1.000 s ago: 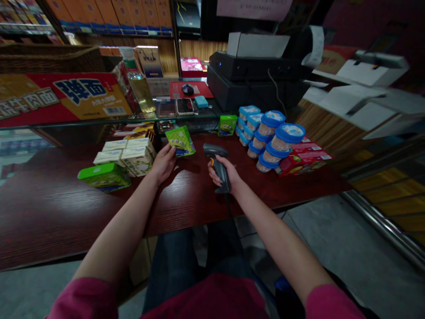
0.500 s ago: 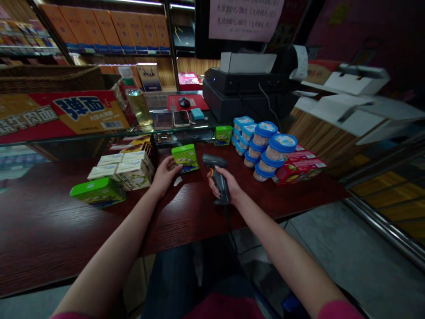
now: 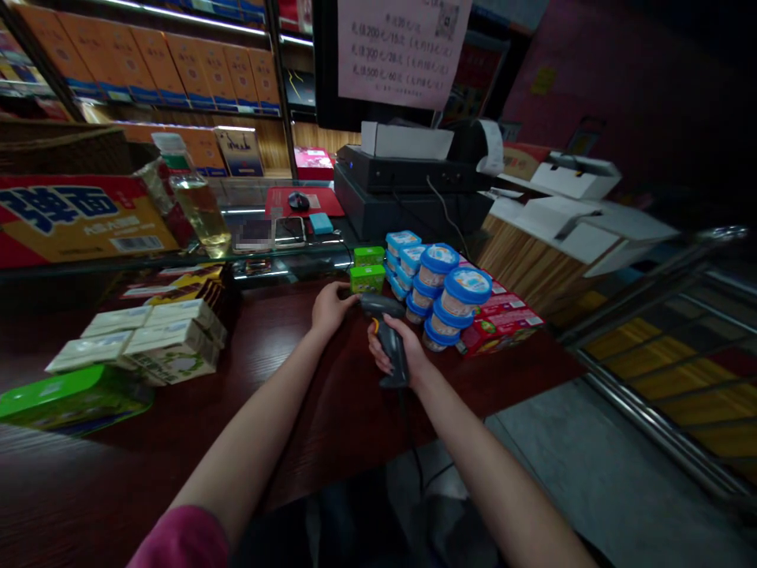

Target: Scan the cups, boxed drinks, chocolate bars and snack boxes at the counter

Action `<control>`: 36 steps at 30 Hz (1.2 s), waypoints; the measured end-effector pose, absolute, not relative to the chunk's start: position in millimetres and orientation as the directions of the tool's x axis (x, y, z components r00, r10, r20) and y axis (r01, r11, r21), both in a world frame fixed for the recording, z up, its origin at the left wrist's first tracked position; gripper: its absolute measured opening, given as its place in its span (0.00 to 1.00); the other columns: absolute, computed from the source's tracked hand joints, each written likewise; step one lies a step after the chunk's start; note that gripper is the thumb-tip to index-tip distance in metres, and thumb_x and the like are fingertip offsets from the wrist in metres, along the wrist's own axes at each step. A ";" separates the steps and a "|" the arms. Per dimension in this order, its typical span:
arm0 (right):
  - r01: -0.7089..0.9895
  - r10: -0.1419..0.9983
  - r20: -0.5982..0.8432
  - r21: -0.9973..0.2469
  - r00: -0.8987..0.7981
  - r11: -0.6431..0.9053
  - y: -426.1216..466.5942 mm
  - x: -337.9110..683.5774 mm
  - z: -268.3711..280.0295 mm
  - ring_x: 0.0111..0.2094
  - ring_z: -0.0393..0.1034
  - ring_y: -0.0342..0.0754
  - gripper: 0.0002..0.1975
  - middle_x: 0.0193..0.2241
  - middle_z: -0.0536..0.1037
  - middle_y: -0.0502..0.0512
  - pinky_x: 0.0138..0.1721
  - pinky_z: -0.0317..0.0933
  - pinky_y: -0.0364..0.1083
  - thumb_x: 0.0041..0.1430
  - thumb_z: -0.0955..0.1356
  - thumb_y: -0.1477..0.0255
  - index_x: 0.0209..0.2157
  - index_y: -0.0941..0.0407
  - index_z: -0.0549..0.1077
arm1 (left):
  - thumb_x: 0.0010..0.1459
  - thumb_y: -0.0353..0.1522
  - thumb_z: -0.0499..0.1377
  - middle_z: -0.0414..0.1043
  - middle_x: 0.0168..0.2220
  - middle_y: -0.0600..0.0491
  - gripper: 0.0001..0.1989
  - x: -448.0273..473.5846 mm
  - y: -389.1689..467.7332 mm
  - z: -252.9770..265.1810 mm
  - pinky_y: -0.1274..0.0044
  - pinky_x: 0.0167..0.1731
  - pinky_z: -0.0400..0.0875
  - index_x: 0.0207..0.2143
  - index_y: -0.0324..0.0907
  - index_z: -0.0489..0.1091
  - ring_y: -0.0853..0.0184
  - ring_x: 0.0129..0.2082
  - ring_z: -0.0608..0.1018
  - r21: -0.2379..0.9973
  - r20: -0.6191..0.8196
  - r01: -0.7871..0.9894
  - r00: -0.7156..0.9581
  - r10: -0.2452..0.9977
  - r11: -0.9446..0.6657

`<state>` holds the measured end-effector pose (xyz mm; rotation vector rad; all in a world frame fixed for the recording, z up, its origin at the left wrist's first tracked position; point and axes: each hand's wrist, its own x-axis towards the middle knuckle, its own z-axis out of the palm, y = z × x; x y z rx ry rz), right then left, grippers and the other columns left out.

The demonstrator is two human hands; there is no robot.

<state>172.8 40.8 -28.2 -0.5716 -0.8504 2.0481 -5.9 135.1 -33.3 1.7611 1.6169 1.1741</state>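
Note:
My left hand (image 3: pixel 331 308) pinches the left edge of a green box (image 3: pixel 367 278) on the dark wooden counter. Directly behind that box stands a second green one (image 3: pixel 368 255). My right hand (image 3: pixel 411 353) grips a black barcode scanner (image 3: pixel 391 347) by its handle, finger near the yellow trigger. The scanner's head lies just in front of the green box, close to my left fingertips. Stacked tubs with blue lids (image 3: pixel 466 285) stand to the right of the scanner. Far left are white-and-green cartons (image 3: pixel 171 347) and another green box (image 3: pixel 76 398).
Red boxes (image 3: pixel 502 319) sit right of the tubs. Brown-and-yellow packs (image 3: pixel 189 284) lie behind the cartons. A glass ledge holds a bottle (image 3: pixel 201 209), phones and a mouse (image 3: pixel 299 201). Black machines (image 3: pixel 408 193) stand behind. The scanner's cable hangs over the counter's front edge.
My left hand has carried the green box back and to the right, in front of the other green box. The scanner stays in my right hand. The view has turned right.

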 end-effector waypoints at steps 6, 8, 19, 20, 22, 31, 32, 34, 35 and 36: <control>-0.522 0.807 -0.094 -0.718 -0.582 -0.460 45.0 171.7 -29.0 0.13 0.55 0.40 0.18 0.20 0.68 0.46 0.10 0.51 0.39 0.67 0.64 0.56 0.37 0.57 0.71 | 0.58 0.48 0.67 0.83 0.49 0.48 0.21 12.2 156.8 -25.7 0.70 0.47 0.72 0.48 0.47 0.79 0.54 0.50 0.82 0.743 0.177 0.669 -0.180 0.968 -0.011; -0.510 0.799 -0.098 -0.722 -0.593 -0.467 45.7 172.1 -28.5 0.13 0.55 0.40 0.18 0.21 0.69 0.46 0.10 0.51 0.39 0.67 0.64 0.56 0.37 0.57 0.72 | 0.58 0.49 0.67 0.83 0.49 0.48 0.21 14.8 159.5 -24.8 0.69 0.48 0.72 0.47 0.47 0.79 0.54 0.51 0.82 0.721 0.177 0.693 -0.207 0.962 0.017; -0.491 0.806 -0.061 -0.766 -0.588 -0.416 38.8 176.0 -21.8 0.14 0.53 0.39 0.16 0.21 0.68 0.45 0.10 0.51 0.37 0.64 0.68 0.56 0.36 0.56 0.70 | 0.57 0.35 0.70 0.79 0.51 0.42 0.19 1.7 142.2 -31.7 0.68 0.53 0.73 0.50 0.39 0.75 0.57 0.51 0.81 0.778 0.308 0.591 -0.059 0.950 -0.215; -0.483 0.798 -0.059 -0.768 -0.600 -0.420 36.4 175.1 -21.2 0.14 0.52 0.39 0.16 0.21 0.68 0.45 0.10 0.51 0.37 0.65 0.68 0.57 0.37 0.56 0.70 | 0.58 0.32 0.69 0.79 0.51 0.42 0.18 -7.2 130.1 -34.0 0.68 0.54 0.73 0.50 0.39 0.75 0.58 0.51 0.81 0.796 0.344 0.539 -0.031 0.939 -0.274; -0.482 0.784 -0.048 -0.765 -0.619 -0.427 30.5 169.4 -19.4 0.14 0.51 0.38 0.15 0.22 0.68 0.45 0.10 0.50 0.36 0.65 0.68 0.57 0.37 0.55 0.69 | 0.59 0.28 0.67 0.78 0.51 0.42 0.17 -30.9 95.8 -37.7 0.68 0.55 0.73 0.51 0.39 0.73 0.60 0.52 0.80 0.789 0.425 0.484 0.015 0.905 -0.378; -0.334 0.653 -0.122 -0.781 -0.748 -0.528 -0.7 77.4 -13.9 0.14 0.50 0.39 0.16 0.21 0.66 0.46 0.10 0.48 0.38 0.63 0.69 0.56 0.35 0.56 0.69 | 0.63 0.32 0.63 0.73 0.57 0.47 0.19 -193.5 -100.4 -16.3 0.60 0.67 0.59 0.56 0.50 0.71 0.54 0.62 0.71 0.416 0.689 0.819 -0.002 0.725 -0.394; -0.314 0.630 -0.127 -0.782 -0.766 -0.539 -3.4 66.3 -13.4 0.14 0.51 0.39 0.16 0.21 0.66 0.46 0.10 0.48 0.38 0.63 0.68 0.57 0.35 0.56 0.69 | 0.60 0.33 0.66 0.71 0.59 0.46 0.22 -212.3 -111.5 -15.1 0.58 0.69 0.56 0.57 0.49 0.70 0.52 0.64 0.69 0.434 0.724 0.845 -0.120 0.679 -0.314; -0.288 0.590 -0.129 -0.778 -0.797 -0.559 -8.1 46.1 -11.9 0.15 0.51 0.39 0.15 0.22 0.67 0.47 0.10 0.48 0.38 0.65 0.67 0.57 0.35 0.56 0.69 | 0.55 0.35 0.70 0.65 0.63 0.43 0.31 -247.4 -124.6 -15.4 0.57 0.70 0.54 0.60 0.46 0.67 0.50 0.68 0.63 0.532 0.743 0.830 -0.363 0.563 -0.167; -0.281 0.575 -0.129 -0.773 -0.808 -0.569 -10.0 37.3 -11.0 0.15 0.51 0.39 0.15 0.22 0.66 0.47 0.11 0.48 0.38 0.66 0.66 0.58 0.35 0.56 0.69 | 0.53 0.36 0.71 0.63 0.65 0.42 0.35 -262.9 -127.5 -16.8 0.58 0.69 0.56 0.62 0.45 0.64 0.50 0.69 0.62 0.606 0.714 0.786 -0.469 0.519 -0.125; -0.276 0.562 -0.130 -0.768 -0.817 -0.578 -11.8 29.3 -10.0 0.15 0.51 0.39 0.15 0.21 0.66 0.46 0.11 0.48 0.37 0.67 0.66 0.58 0.35 0.56 0.69 | 0.52 0.36 0.71 0.62 0.66 0.41 0.37 -276.5 -128.7 -18.5 0.59 0.67 0.60 0.63 0.45 0.63 0.51 0.68 0.63 0.689 0.659 0.716 -0.557 0.506 -0.109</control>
